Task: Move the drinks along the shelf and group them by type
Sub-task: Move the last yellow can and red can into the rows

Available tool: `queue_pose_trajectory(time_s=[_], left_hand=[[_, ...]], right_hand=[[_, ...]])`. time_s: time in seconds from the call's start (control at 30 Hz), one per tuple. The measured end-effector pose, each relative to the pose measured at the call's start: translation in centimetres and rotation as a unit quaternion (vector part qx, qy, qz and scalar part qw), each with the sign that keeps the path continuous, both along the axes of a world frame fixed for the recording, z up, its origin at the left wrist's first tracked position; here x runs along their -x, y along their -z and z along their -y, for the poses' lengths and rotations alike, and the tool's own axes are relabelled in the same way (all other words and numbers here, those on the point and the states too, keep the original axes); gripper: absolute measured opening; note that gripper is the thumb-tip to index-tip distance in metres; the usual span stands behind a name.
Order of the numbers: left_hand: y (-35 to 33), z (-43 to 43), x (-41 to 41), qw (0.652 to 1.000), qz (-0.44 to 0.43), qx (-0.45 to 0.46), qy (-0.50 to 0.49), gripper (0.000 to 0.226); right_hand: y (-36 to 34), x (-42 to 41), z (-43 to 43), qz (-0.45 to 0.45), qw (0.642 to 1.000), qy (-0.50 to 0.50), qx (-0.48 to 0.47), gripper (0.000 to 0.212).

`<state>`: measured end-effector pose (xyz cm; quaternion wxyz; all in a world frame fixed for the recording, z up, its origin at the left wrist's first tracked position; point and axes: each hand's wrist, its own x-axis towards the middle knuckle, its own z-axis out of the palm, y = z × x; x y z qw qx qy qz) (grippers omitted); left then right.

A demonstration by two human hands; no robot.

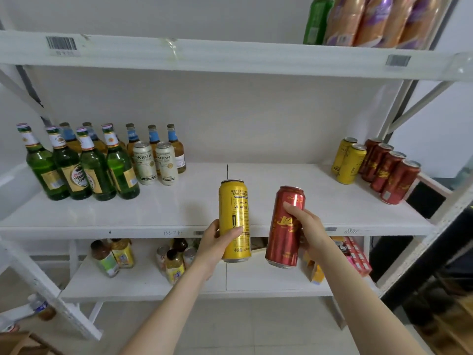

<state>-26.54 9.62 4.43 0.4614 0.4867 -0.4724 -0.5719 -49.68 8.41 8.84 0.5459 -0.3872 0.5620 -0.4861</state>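
Observation:
My left hand point(216, 245) grips a tall yellow can point(234, 208) upright in front of the middle shelf point(194, 208). My right hand point(307, 224) holds a tall red can point(285, 226), slightly tilted, just right of the yellow one. At the shelf's right end stand two yellow cans point(349, 162) and several red cans point(389, 172) in a row. On the left stand several green bottles point(82, 165), amber bottles with blue neck labels point(153, 139) behind them, and two white cans point(156, 163).
The upper shelf point(230, 56) carries a green bottle and orange-purple packs point(378, 19) at the right. The lower shelf point(153, 283) holds small juice bottles, jars and boxes point(358, 254). Diagonal white braces cross at both sides. A dark cabinet stands at the right.

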Motion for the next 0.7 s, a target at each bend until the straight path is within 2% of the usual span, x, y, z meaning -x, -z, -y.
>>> queue_pose_trajectory(time_s=[0.2,0.3,0.7], left_hand=[[0.0,0.1,7.0,1.000,-0.005,0.003,0.013,0.080],[-0.2,1.1,10.3,0.999,-0.001,-0.003,0.037,0.079],[-0.3,10.2,23.3,0.993,0.009,0.006,0.116,0.080]], right_hand=[[-0.6,7.1,-0.9,0.004,1.000,0.015,0.005,0.044],[-0.6,10.0,-0.5,-0.006,1.000,0.022,0.004,0.047],[-1.2,22.7,4.9,-0.015,0.997,0.073,0.027,0.037]])
